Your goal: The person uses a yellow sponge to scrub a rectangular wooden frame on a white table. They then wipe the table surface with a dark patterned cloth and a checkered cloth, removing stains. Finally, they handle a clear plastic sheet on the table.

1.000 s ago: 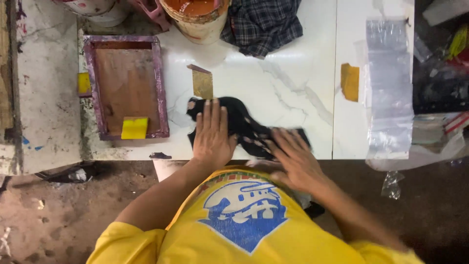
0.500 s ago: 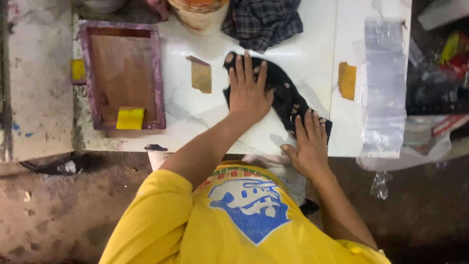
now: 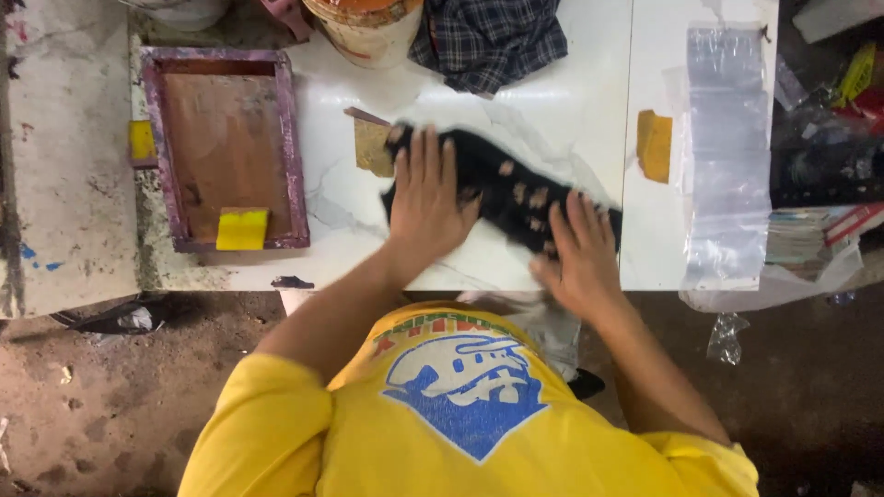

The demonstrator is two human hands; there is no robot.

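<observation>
While pressed flat, cloth: black cloth [image 3: 502, 189] with pale tan patches, lying slantwise on the white counter [image 3: 571, 101], close to its front edge; blurred, so cannot tell what the patches are.
Left hand: left hand [image 3: 428, 198] spread wide, palm down on the upper left end of the cloth, fingertips just beside a tan card [image 3: 371, 145].
Right hand: right hand [image 3: 580, 253] flat, fingers a little apart, palm down on the lower right end, almost at the counter's front edge.
Step, as judged: smoothing the cloth under both palms.
Pressure: best kept even, with whole palms rather than fingertips, so as not to rake up folds.
Direction: likely best from the middle outward, each hand toward its own end, keeping the fabric taut between them.
Edge: worth watching the right end, near enough to the rim to slide off under a careless push.
Card: better not nudged under the cloth; a ridge there would spoil a flat lie.
Left of the cloth: purple-framed screen [image 3: 226, 152] with a yellow block [image 3: 242, 228] on its near rail, well apart from both hands.
Right of the cloth: orange-yellow piece [image 3: 655, 144] and clear plastic bags [image 3: 727, 147], untouched.
Behind: plaid cloth [image 3: 488, 37] and a bucket [image 3: 364, 23].
</observation>
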